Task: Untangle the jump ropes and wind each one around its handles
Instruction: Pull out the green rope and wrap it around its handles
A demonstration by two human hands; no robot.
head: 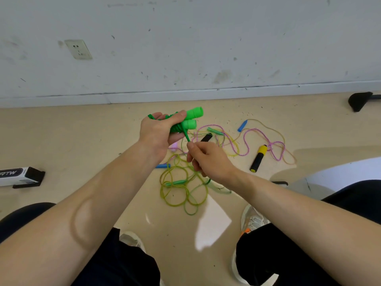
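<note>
My left hand [158, 131] grips two bright green handles [192, 118] held side by side, with green rope coiled round them. My right hand [208, 158] pinches the free green rope [187, 137] just below the handles; its tail runs out under my palm. On the floor below lies a tangle of yellow-green rope [181, 190] with a slim green handle in it. A pink braided rope [247, 141] and a pale yellow rope loop to the right, among blue handles [242, 125], a black handle [206, 138] and a yellow-and-black handle [258, 158].
A white wall with a socket [78, 49] stands behind the floor. A white and black box [20, 176] lies at the left. A black object [359, 101] sits at the far right by the wall. My knees and shoes [254, 220] frame the bottom.
</note>
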